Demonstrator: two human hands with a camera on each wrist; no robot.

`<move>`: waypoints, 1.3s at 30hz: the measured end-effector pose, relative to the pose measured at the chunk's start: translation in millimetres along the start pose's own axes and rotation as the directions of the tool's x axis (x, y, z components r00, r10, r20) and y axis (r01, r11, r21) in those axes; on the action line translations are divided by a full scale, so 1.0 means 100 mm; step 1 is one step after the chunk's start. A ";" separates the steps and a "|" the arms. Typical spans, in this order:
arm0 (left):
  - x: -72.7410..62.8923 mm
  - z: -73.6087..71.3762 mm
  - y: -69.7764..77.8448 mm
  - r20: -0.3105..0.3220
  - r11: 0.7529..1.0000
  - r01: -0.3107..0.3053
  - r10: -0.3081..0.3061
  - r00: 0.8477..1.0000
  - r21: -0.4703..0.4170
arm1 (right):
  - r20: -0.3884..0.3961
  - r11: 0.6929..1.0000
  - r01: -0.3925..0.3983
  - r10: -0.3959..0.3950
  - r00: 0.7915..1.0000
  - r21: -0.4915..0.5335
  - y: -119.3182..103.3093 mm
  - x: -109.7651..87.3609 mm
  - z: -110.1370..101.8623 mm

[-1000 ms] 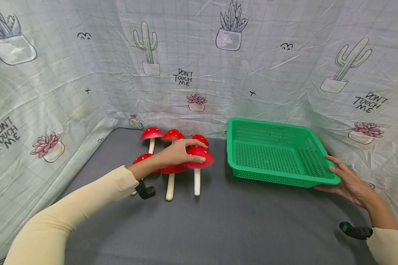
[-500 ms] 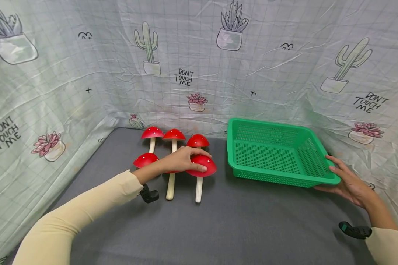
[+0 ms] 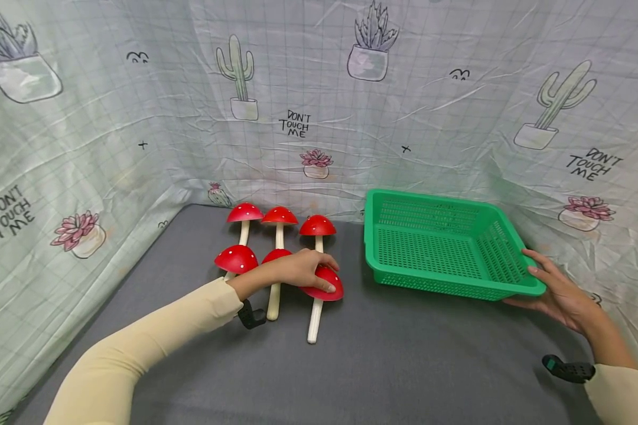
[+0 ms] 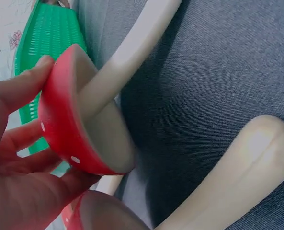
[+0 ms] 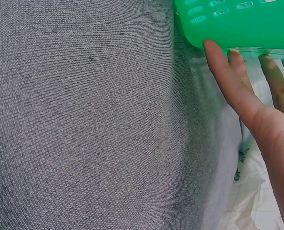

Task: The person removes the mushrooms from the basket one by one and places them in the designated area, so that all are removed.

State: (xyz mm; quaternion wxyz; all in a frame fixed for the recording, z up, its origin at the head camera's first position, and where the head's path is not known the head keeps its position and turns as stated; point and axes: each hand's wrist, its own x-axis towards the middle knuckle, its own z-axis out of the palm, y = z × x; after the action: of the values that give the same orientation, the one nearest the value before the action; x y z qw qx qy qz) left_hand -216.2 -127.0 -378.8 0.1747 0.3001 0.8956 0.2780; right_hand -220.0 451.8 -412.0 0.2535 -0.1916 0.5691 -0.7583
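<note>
My left hand (image 3: 304, 268) grips a toy mushroom by its red, white-dotted cap (image 4: 67, 120). The mushroom's white stem (image 3: 315, 321) points toward the front, and in the left wrist view the cap's hollow pale underside shows. Beside that hand lies another mushroom (image 3: 276, 255), partly covered by the wrist, and a further mushroom (image 3: 236, 260) is to its left. Behind them three mushrooms stand in a row, the right one (image 3: 318, 225) nearest the basket. At the right, my right hand (image 3: 563, 298) touches the end of a green plastic basket (image 3: 430, 283) with its fingers fairly straight.
A dark grey cloth (image 3: 404, 360) covers the table. Behind and at both sides hangs a pale curtain (image 3: 324, 71) printed with cacti and lettering. The basket has perforated walls and sits near the back curtain, its inside bare.
The left hand has brought its mushroom toward the front, away from the back row, and the stem has swung slightly left. The right hand and the basket have stayed put.
</note>
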 end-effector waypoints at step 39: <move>-0.14 -0.06 -0.05 -0.005 0.988 -0.069 0.070 0.998 0.140 | -0.046 0.999 0.006 -0.008 0.999 -0.049 0.00 0.06 0.04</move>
State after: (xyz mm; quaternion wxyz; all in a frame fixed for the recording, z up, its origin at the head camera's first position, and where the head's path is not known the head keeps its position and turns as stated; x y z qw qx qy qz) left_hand -210.5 -141.7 -374.8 0.1392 0.3412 0.9027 0.2220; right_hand -222.6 445.0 -411.2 0.2328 -0.1823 0.5924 -0.7494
